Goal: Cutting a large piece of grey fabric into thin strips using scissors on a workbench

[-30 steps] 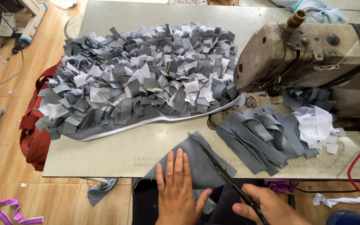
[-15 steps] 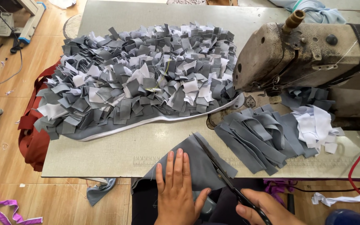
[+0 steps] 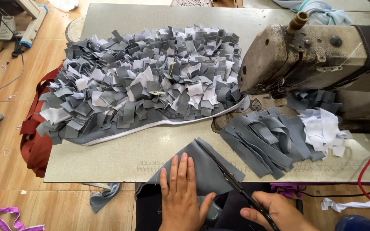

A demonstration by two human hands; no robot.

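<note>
**Cutting a strip off grey cloth with scissors**

Left hand lies flat, fingers spread, pinning the grey fabric piece at the table's 6 o'clock edge. Right hand is closed around the scissors, blades pointing to 11 o'clock along the cloth's right edge. To cut well: keep the cloth taut, blades parallel to the edge, fingers clear. Cut strips pile sits at 3 o'clock, under the sewing machine.
</note>
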